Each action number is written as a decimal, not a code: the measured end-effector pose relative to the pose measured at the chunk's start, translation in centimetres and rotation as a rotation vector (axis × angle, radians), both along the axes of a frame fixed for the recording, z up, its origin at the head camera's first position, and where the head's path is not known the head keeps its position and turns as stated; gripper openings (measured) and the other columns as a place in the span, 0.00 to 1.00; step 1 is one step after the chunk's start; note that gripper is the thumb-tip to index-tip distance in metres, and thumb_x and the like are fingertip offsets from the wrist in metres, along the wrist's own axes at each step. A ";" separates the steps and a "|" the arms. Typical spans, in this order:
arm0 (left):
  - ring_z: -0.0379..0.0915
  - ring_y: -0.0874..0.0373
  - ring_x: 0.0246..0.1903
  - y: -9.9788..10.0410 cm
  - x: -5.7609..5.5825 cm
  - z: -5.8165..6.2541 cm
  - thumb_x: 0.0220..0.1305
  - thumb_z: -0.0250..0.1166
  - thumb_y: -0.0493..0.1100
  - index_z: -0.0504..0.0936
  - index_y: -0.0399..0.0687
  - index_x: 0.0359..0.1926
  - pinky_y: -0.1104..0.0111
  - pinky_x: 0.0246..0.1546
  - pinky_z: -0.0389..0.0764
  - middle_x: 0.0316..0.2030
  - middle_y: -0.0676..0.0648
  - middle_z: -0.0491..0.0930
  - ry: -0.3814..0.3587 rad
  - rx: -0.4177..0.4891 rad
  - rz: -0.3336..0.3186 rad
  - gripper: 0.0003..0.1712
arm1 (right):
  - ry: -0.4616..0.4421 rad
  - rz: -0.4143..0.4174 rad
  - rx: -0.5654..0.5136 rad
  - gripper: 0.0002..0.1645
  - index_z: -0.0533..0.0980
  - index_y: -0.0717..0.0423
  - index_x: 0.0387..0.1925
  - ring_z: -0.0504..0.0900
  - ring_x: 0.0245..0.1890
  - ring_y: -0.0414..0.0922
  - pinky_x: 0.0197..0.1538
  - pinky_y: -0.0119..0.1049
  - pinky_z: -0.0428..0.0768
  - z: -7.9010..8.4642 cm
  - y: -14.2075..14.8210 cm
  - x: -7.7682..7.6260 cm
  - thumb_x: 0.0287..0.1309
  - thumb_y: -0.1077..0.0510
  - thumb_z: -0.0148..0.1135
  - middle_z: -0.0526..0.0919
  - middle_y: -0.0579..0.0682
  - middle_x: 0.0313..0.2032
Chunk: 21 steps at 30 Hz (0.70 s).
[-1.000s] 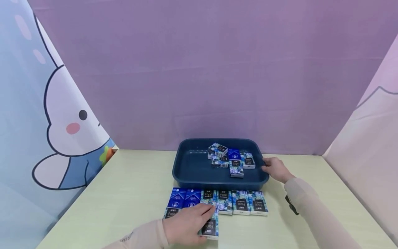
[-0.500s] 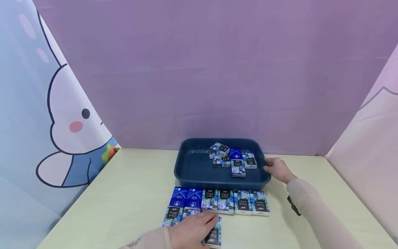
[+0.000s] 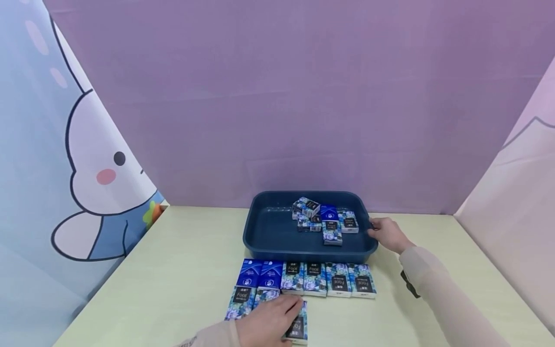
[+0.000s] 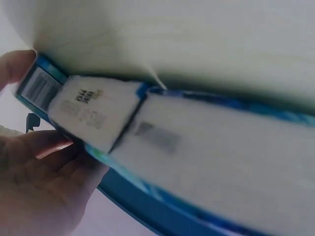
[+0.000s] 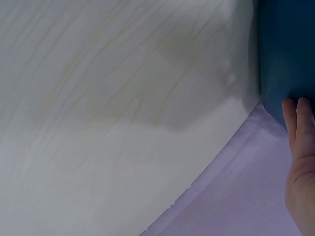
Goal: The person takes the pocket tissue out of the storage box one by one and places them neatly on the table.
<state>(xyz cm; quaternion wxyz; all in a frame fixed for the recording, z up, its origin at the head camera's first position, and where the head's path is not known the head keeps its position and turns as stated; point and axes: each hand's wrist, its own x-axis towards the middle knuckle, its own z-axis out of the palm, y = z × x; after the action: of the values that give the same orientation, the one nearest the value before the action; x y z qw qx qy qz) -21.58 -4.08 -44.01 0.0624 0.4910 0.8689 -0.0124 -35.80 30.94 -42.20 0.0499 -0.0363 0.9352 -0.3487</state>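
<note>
In the head view my left hand (image 3: 266, 322) lies over the nearer row of tissue packs and holds the rightmost floral tissue pack (image 3: 297, 328), which sits slightly apart from the farther row. The left wrist view shows my thumb and fingers on either side of the row's end, where a barcode (image 4: 39, 89) faces out. To its left is another floral pack (image 3: 240, 301); between them my hand hides part of the row. My right hand (image 3: 390, 235) grips the right end of a dark blue tray (image 3: 269, 233), its fingers against the outer wall in the right wrist view.
Several tissue packs (image 3: 332, 232) lie loosely in the tray's right half. In front of it runs a row of blue packs (image 3: 270, 275) and floral packs (image 3: 338, 279). A purple cloth (image 3: 286, 120) stands behind the pale table (image 3: 191, 250).
My left hand has shifted slightly toward me with the pack, uncovering more of the left floral packs and leaving a small gap to the farther row. The right hand stays on the tray.
</note>
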 end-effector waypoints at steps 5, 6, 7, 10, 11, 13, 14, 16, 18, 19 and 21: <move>0.66 0.56 0.59 -0.1 0.4 -0.4 0.57 0.61 0.59 0.66 0.43 0.63 0.71 0.50 0.76 0.61 0.46 0.68 0.143 0.037 -0.033 0.38 | 0.015 0.010 0.001 0.29 0.59 0.79 0.59 0.71 0.55 0.65 0.51 0.51 0.75 0.0 0.0 0.0 0.60 0.65 0.49 0.66 0.74 0.56; 0.67 0.56 0.59 -0.2 0.5 -0.4 0.57 0.62 0.59 0.67 0.43 0.62 0.71 0.50 0.76 0.61 0.46 0.68 0.161 0.043 -0.035 0.38 | 0.013 0.010 0.000 0.29 0.59 0.79 0.59 0.71 0.55 0.65 0.51 0.51 0.75 0.0 0.0 0.0 0.60 0.65 0.49 0.66 0.74 0.56; 0.67 0.56 0.59 -0.2 0.6 -0.4 0.57 0.62 0.59 0.68 0.43 0.62 0.71 0.51 0.75 0.61 0.46 0.68 0.174 0.044 -0.036 0.37 | 0.010 0.010 0.000 0.29 0.59 0.79 0.59 0.71 0.55 0.65 0.51 0.51 0.75 0.0 0.0 0.0 0.61 0.65 0.49 0.66 0.74 0.56; 0.67 0.57 0.58 -0.2 0.7 -0.4 0.56 0.62 0.57 0.69 0.42 0.61 0.71 0.50 0.75 0.61 0.46 0.68 0.173 0.045 -0.008 0.36 | 0.000 0.003 0.000 0.29 0.59 0.79 0.60 0.71 0.55 0.65 0.51 0.51 0.75 0.0 0.1 -0.1 0.61 0.65 0.49 0.66 0.74 0.57; 0.67 0.57 0.58 -0.2 0.7 -0.3 0.56 0.62 0.56 0.69 0.42 0.61 0.71 0.50 0.76 0.61 0.46 0.68 0.163 0.043 0.012 0.35 | -0.001 0.003 0.001 0.29 0.59 0.79 0.60 0.71 0.55 0.65 0.51 0.51 0.75 0.0 0.1 -0.1 0.61 0.65 0.49 0.65 0.74 0.57; 0.67 0.57 0.58 -0.2 0.8 -0.2 0.56 0.63 0.55 0.69 0.42 0.61 0.71 0.50 0.76 0.61 0.47 0.67 0.142 0.045 0.054 0.35 | -0.003 0.002 -0.001 0.29 0.58 0.79 0.60 0.70 0.55 0.65 0.51 0.51 0.75 -0.1 0.1 -0.1 0.61 0.65 0.49 0.65 0.74 0.57; 0.68 0.57 0.58 -0.1 0.8 -0.2 0.56 0.63 0.54 0.69 0.43 0.61 0.71 0.50 0.76 0.61 0.47 0.68 0.135 0.046 0.071 0.35 | -0.004 0.000 -0.004 0.29 0.58 0.79 0.60 0.70 0.55 0.65 0.51 0.51 0.75 -0.1 0.1 -0.1 0.61 0.65 0.49 0.65 0.74 0.57; 0.69 0.58 0.57 -0.1 0.8 -0.1 0.56 0.63 0.53 0.70 0.43 0.60 0.70 0.49 0.77 0.60 0.48 0.68 0.131 0.047 0.097 0.33 | -0.003 -0.001 -0.007 0.29 0.59 0.79 0.60 0.70 0.55 0.64 0.51 0.51 0.75 -0.1 0.1 -0.1 0.61 0.65 0.49 0.65 0.74 0.57; 0.69 0.58 0.56 0.0 0.8 0.0 0.56 0.63 0.52 0.71 0.44 0.60 0.70 0.49 0.77 0.59 0.49 0.69 0.131 0.043 0.112 0.32 | -0.010 -0.003 -0.010 0.29 0.58 0.78 0.60 0.70 0.55 0.64 0.51 0.51 0.75 -0.1 0.1 -0.1 0.61 0.65 0.49 0.65 0.73 0.58; 0.70 0.59 0.55 0.0 0.8 0.0 0.56 0.64 0.52 0.72 0.44 0.59 0.70 0.49 0.77 0.58 0.49 0.69 0.139 0.045 0.113 0.31 | -0.007 0.001 -0.009 0.29 0.58 0.78 0.60 0.70 0.55 0.65 0.51 0.51 0.75 -0.1 0.1 -0.1 0.61 0.65 0.49 0.64 0.74 0.58; 0.70 0.59 0.54 0.0 0.7 0.0 0.56 0.64 0.51 0.72 0.44 0.59 0.70 0.48 0.77 0.57 0.49 0.70 0.154 0.046 0.116 0.31 | -0.003 0.003 -0.009 0.29 0.58 0.78 0.60 0.70 0.55 0.64 0.51 0.51 0.75 0.0 0.1 -0.1 0.61 0.65 0.49 0.64 0.73 0.58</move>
<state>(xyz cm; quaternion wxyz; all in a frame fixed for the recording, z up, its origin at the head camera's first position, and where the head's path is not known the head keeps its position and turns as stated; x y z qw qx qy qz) -20.90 -4.04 -43.99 -0.0153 0.4386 0.8982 -0.0263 -35.94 31.05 -42.25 0.0518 -0.0374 0.9336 -0.3527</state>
